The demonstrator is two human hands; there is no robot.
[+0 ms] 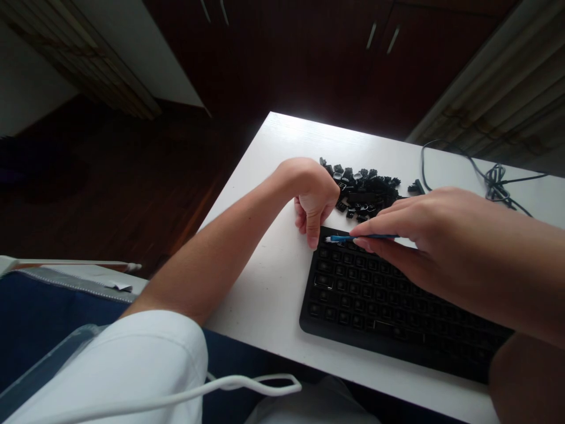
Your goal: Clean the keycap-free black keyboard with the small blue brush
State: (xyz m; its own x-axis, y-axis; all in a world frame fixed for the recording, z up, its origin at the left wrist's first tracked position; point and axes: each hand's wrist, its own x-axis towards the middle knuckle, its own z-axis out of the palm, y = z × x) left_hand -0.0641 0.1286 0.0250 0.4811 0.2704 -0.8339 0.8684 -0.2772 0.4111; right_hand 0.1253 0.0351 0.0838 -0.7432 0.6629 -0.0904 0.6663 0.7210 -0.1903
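Observation:
A black keyboard (pixel 362 300) with its keycaps off lies on the white table (pixel 265 282). My right hand (pixel 424 229) holds a thin blue tool (pixel 348 238) like a pen, its tip at the keyboard's far left corner. My left hand (pixel 314 197) is curled with its fingers down, touching that same corner just beside the tool's tip. Behind both hands sits a pile of loose black keycaps (pixel 362 188).
A dark cable (pixel 494 176) lies coiled at the table's far right. A white cord (pixel 247 386) runs across my lap at the near edge. Dark wooden floor and cabinets lie beyond the table's left and far edges.

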